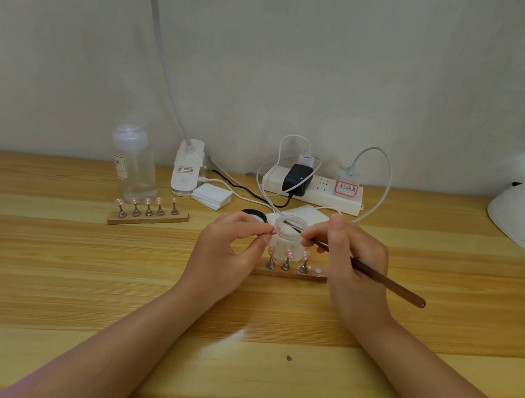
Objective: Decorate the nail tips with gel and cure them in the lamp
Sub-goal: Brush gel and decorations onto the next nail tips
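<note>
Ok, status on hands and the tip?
Left hand pinches a nail tip. Right hand holds brush, bristles over the open jar. Nothing in the way.

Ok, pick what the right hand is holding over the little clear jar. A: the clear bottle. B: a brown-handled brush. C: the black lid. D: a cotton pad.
B: the right hand grips a brown-handled brush, its tip reaching over the open clear jar, while the left hand pinches a nail tip beside it.

pink nail tips (pixel 288 254), dark brown brush handle (pixel 386 283), striped light wood table (pixel 79 275), seemingly black lid (pixel 254 214).
</note>
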`<state>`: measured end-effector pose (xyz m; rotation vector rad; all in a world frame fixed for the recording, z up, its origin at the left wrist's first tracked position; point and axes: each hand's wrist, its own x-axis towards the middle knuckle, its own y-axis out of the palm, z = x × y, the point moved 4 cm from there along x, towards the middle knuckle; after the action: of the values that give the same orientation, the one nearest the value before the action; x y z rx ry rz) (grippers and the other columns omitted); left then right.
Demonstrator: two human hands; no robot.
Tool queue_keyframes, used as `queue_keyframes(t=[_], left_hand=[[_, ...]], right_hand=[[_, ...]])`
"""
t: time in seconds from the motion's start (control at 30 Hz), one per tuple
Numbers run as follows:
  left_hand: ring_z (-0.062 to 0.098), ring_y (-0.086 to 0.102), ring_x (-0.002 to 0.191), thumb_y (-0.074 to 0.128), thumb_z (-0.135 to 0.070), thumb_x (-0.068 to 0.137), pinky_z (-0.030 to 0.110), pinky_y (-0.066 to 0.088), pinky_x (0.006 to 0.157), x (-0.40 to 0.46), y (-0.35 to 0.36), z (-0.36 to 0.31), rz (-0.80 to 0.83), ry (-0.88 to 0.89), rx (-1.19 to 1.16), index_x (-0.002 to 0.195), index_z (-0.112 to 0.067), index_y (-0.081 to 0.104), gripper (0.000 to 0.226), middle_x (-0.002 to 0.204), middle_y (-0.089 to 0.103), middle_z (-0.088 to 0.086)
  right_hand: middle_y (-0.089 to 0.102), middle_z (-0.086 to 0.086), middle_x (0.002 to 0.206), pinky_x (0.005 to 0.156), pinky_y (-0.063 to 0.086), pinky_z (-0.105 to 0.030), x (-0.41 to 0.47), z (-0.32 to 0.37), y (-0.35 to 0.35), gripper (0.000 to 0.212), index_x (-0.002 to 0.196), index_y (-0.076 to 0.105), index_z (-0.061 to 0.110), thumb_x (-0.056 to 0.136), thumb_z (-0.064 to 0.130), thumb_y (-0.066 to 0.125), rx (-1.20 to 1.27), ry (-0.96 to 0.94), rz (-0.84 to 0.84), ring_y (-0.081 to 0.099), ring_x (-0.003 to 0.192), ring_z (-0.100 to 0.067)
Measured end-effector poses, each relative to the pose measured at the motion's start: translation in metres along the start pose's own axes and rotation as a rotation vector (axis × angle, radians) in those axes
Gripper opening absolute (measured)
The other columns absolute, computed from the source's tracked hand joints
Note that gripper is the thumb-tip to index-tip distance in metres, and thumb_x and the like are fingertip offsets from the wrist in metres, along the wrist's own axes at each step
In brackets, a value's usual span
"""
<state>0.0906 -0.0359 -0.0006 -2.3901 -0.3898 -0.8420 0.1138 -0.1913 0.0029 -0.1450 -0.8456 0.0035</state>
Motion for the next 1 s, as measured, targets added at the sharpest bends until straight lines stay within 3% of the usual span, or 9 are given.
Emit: queue_keyframes(t=[0.13,0.23,0.37,0.47,0.6,0.73,1.0], left_hand=[[0.013,0.060,0.086,0.066,0.001,0.079,0.016,0.046,0.078,0.0000,0.0002,0.0000,-0.001,0.006,0.010,0.095,-0.009,0.071,0.020,0.085,0.064,-0.003],[0.012,0.059,0.086,0.066,0.001,0.079,0.015,0.045,0.078,0.0001,0.0002,0.0003,-0.001,0.003,0.017,0.096,-0.008,0.071,0.019,0.086,0.063,-0.004],[0.008,0.059,0.086,0.065,0.000,0.080,0.012,0.044,0.077,-0.0001,0.0003,-0.0003,0.008,0.002,0.017,0.098,-0.009,0.070,0.021,0.086,0.063,-0.004],[0.006,0.058,0.086,0.065,0.000,0.080,0.011,0.044,0.077,0.0007,-0.0001,0.0005,0.007,-0.001,0.014,0.098,-0.009,0.070,0.021,0.086,0.063,-0.005],[0.005,0.058,0.086,0.066,0.000,0.079,0.012,0.044,0.077,0.0001,0.0000,0.0001,0.004,0.005,0.005,0.098,-0.017,0.067,0.025,0.085,0.062,-0.007],[0.004,0.057,0.085,0.066,0.001,0.079,0.010,0.043,0.076,-0.0005,0.0005,0.0000,-0.001,0.021,0.010,0.094,-0.015,0.070,0.022,0.084,0.062,-0.008],[0.008,0.058,0.085,0.066,0.001,0.079,0.013,0.044,0.077,0.0010,0.0014,-0.0010,0.005,0.014,0.020,0.096,-0.009,0.071,0.021,0.085,0.063,-0.005]], right_hand=[[0.065,0.014,0.073,0.071,0.049,-0.023,-0.0001,0.0010,0.0054,0.039,0.076,0.068,0.018,0.094,0.033,0.037,-0.055,-0.008,0.061,0.063,0.076,-0.004],[0.065,0.012,0.069,0.068,0.048,-0.021,-0.0006,0.0027,0.0065,0.038,0.073,0.067,0.020,0.094,0.032,0.037,-0.033,-0.029,0.068,0.062,0.070,-0.004],[0.063,0.007,0.059,0.060,0.050,-0.030,-0.0014,0.0024,0.0023,0.042,0.066,0.066,0.020,0.093,0.033,0.036,0.046,-0.006,0.031,0.061,0.059,-0.008],[0.062,0.009,0.058,0.058,0.049,-0.029,-0.0009,0.0031,0.0007,0.042,0.065,0.064,0.022,0.092,0.031,0.035,0.065,-0.013,-0.003,0.060,0.056,-0.009],[0.064,0.009,0.065,0.066,0.048,-0.021,-0.0009,0.0028,0.0035,0.039,0.071,0.066,0.019,0.093,0.031,0.036,0.009,-0.023,-0.001,0.062,0.065,-0.005],[0.066,0.012,0.071,0.070,0.050,-0.024,-0.0002,0.0009,0.0060,0.039,0.074,0.068,0.021,0.092,0.036,0.037,-0.020,0.024,0.033,0.064,0.072,-0.005],[0.065,0.004,0.057,0.057,0.049,-0.024,-0.0028,0.0000,0.0015,0.046,0.060,0.066,0.020,0.090,0.038,0.037,0.121,0.098,-0.013,0.061,0.053,-0.010]])
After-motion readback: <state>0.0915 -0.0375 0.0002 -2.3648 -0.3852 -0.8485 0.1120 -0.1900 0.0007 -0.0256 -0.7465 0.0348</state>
